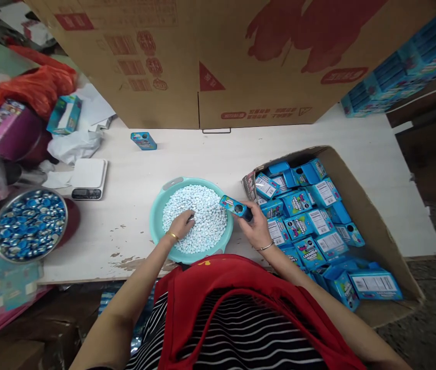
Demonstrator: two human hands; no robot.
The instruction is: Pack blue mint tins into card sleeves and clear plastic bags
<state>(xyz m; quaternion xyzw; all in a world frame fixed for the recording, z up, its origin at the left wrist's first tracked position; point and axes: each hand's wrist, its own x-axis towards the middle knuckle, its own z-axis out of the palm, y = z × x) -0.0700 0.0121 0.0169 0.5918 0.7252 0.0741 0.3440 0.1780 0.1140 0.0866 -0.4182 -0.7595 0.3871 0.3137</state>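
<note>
A pale turquoise basin (155, 222) full of small white candies (206, 218) stands on the table in front of me. My left hand (181, 225) reaches into the candies with its fingers curled together; something small and dark shows at the fingertips, too small to name. Over the basin's right rim, my right hand (257, 226) grips a small blue candy box (236, 207) by its near end. The box lies tilted, its far end above the candies, and a dark round spot shows on its face.
At right, a cardboard carton (364, 221) holds many blue boxes. A white scale (90, 174), a bowl of blue and silver discs (31, 226) and a crumpled white bag (75, 146) are at left. One blue box (144, 141) stands before a large cardboard box (218, 61).
</note>
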